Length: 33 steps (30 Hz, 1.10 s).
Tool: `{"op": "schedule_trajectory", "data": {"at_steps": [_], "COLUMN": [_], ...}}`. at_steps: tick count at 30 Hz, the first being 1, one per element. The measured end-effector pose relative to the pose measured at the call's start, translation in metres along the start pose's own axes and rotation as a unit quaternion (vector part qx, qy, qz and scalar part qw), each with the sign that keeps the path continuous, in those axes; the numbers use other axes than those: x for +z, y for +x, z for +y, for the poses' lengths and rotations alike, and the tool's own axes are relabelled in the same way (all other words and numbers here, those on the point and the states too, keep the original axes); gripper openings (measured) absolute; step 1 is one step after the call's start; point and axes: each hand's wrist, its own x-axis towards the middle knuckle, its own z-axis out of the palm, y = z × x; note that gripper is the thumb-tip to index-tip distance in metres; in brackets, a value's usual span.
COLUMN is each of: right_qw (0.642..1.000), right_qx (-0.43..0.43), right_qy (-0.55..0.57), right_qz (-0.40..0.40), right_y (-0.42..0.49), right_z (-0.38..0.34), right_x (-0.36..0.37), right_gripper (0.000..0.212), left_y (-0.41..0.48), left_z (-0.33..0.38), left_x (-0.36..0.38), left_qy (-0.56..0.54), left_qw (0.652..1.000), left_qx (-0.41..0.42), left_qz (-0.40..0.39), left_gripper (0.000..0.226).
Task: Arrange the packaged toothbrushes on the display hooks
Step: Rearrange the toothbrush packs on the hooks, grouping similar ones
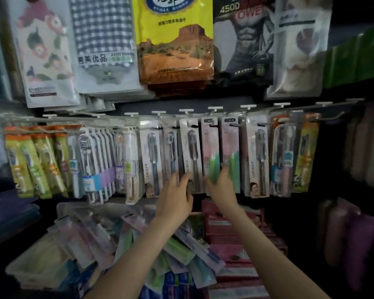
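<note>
A dim shop wall. Large bagged towels (175, 46) hang across the top. Beneath them, a rail of display hooks (215, 108) carries a long row of packaged toothbrushes (95, 156). Loose packs (181, 251) lie heaped below. Mid-row, a pink-and-green pack (209, 147) hangs just beside a white pack (191, 147). The person's right hand (221, 186) grips the pink-and-green pack's lower end, fingers curled round it. The left hand (177, 195) touches the white pack's bottom edge; whether it pinches or merely rests there, I cannot tell.
</note>
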Motion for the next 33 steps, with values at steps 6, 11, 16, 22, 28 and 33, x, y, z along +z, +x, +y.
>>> {"op": "schedule_trajectory", "data": {"at_steps": [6, 11, 16, 22, 28, 33], "right_qw": [0.999, 0.999, 0.982, 0.927, 0.981, 0.973], "right_qx": [-0.014, -0.026, -0.102, -0.041, -0.004, -0.037], "right_qy": [-0.003, -0.037, -0.118, -0.223, -0.081, -0.174], "right_qz": [0.03, -0.015, 0.105, 0.298, 0.176, 0.148], "right_y": [0.02, 0.022, 0.019, 0.023, 0.031, 0.026], "right_z": [-0.006, 0.0, 0.0, 0.022, 0.033, 0.029], "right_x": [0.006, 0.002, -0.025, -0.066, -0.082, -0.088], "right_gripper": [0.063, 0.067, 0.059, 0.07, 0.076, 0.078], "left_y": [0.011, 0.016, 0.024, 0.032, 0.037, 0.037], "left_z": [-0.007, -0.012, 0.006, 0.035, 0.055, 0.062], "left_x": [-0.002, 0.001, 0.009, 0.022, 0.03, 0.03], "left_qy": [0.01, -0.001, -0.019, -0.049, -0.063, -0.068], "left_qw": [0.999, 0.999, 0.999, 0.997, 0.994, 0.994], "left_qx": [0.001, 0.006, 0.023, 0.054, 0.071, 0.072], "left_qz": [0.031, 0.048, 0.039, 0.036, 0.048, 0.049], "left_gripper": [0.057, 0.055, 0.058, 0.058, 0.056, 0.057]}}
